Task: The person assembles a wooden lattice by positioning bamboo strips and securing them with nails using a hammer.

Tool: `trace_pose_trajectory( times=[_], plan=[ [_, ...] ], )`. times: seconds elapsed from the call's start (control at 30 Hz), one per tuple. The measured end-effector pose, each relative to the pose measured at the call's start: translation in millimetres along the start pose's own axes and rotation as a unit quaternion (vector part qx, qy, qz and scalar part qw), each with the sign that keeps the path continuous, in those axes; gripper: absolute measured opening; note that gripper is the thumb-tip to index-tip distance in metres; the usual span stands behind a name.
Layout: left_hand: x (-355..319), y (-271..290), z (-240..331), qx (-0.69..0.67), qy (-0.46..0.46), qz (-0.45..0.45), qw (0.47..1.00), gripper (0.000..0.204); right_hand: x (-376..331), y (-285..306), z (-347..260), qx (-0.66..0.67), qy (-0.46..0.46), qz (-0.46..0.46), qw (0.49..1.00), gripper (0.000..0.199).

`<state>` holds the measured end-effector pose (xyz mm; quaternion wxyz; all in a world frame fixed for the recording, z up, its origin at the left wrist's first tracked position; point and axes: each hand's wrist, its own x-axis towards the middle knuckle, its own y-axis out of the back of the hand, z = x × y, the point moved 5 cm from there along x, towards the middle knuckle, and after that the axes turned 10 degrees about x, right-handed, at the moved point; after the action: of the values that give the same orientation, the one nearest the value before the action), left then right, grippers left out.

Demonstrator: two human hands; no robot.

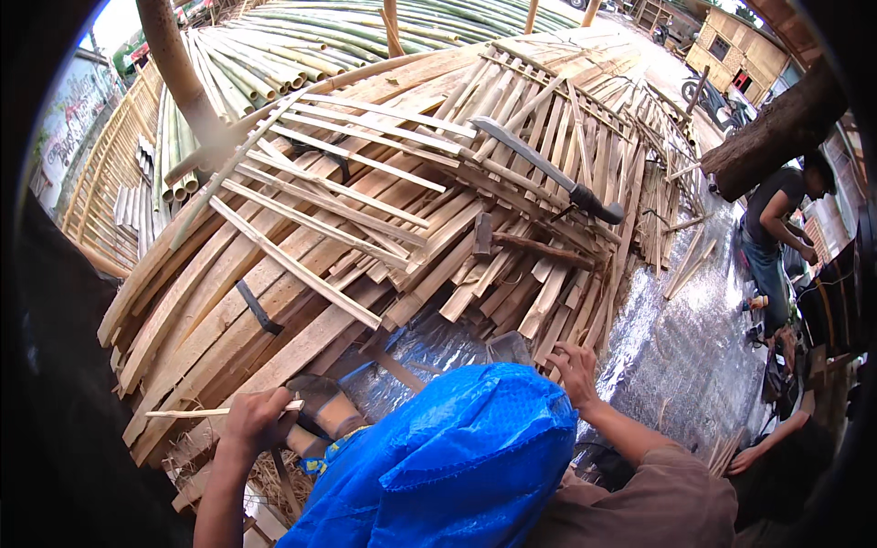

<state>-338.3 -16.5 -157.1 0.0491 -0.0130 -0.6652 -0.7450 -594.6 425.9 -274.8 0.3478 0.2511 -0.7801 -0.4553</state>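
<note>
My left hand [256, 425], at the lower left, is closed around a thin pale wooden strip [187, 413], which sticks out on both sides of the fist. On the right, my right hand [574, 373] is beside the near ends of stacked wooden slats [546, 306]; its fingers are bent and spread, and I see nothing held in them. Blue plastic sheeting [457, 457] covers my lap between the arms. Past the hands, a hammer [544, 248] and a large knife with a black handle [539, 163] lie on the slats. Several narrow strips [292, 265] rest across the planks.
Long planks [174, 356] spread out on the left, with a dark tool [258, 309] on them. Bamboo poles [265, 64] lie behind a wooden post [174, 64]. Silvery sheeting [681, 347] covers the ground at right, near another person [776, 215]. Someone's arm [772, 438] reaches in lower right.
</note>
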Motion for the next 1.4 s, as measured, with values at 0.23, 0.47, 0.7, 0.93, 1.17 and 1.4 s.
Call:
trace_pose_trajectory(
  times=[0.23,0.47,0.7,0.93,1.17,1.4],
  plan=[
    [16,-39,13,0.006,-0.004,-0.048,0.999,0.021,-193,-35,42,-0.048,-0.434,0.072,0.897,0.051],
    [57,-45,23,0.005,-0.015,-0.064,0.998,0.023,-186,-40,32,-0.135,-0.386,0.034,0.912,0.046],
    [77,-80,39,-0.004,-0.039,-0.132,0.990,0.020,-213,-62,68,-0.154,-0.504,-0.055,0.848,0.058],
    [91,-78,43,-0.003,-0.054,-0.113,0.992,0.013,-210,-69,81,-0.169,-0.467,-0.020,0.868,0.055],
    [110,-14,85,0.075,-0.070,0.105,0.989,0.028,-208,-76,84,-0.180,-0.428,0.027,0.885,0.053],
    [103,92,91,0.098,-0.087,0.317,0.939,0.040,-216,-76,91,-0.185,-0.361,0.091,0.909,0.051]
  ],
)
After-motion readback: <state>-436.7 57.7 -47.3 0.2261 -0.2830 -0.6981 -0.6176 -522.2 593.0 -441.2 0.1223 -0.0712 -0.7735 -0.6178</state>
